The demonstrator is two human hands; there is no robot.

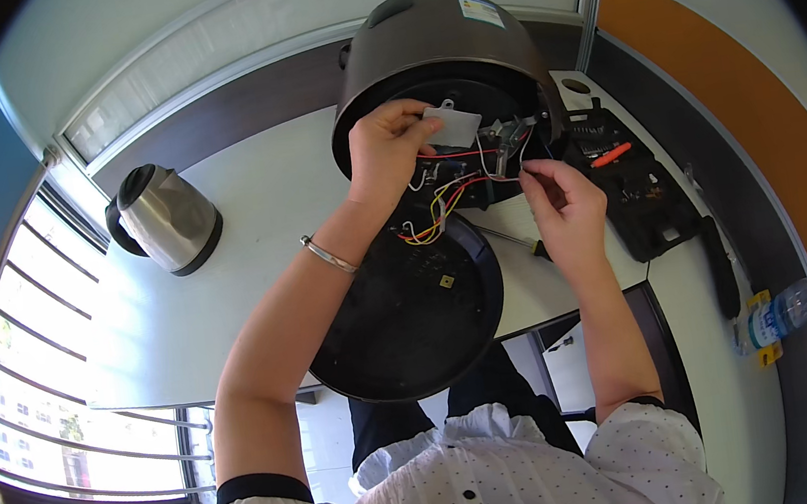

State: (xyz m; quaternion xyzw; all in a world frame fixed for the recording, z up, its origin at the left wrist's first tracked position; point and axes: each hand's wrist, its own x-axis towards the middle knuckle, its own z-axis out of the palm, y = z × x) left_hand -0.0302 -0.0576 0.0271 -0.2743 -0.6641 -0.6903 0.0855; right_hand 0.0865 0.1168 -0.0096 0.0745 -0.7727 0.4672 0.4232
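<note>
A large dark brown cooker-like appliance lies on its side at the back of the table, its open underside toward me. Wires and electrical parts hang out of the opening. My left hand pinches a flat pale grey plate with a small holed tab, held in front of the opening. At the right of the wires, my right hand has thumb and forefinger closed on the end of a thin white wire. Below lies a round black cover, overhanging the table's front edge, with a small yellowish square piece on it.
A steel kettle stands at the left. Beside the cover lies a screwdriver. To the right are an open black tool case with an orange-handled tool and a plastic bottle. A partition stands behind the table.
</note>
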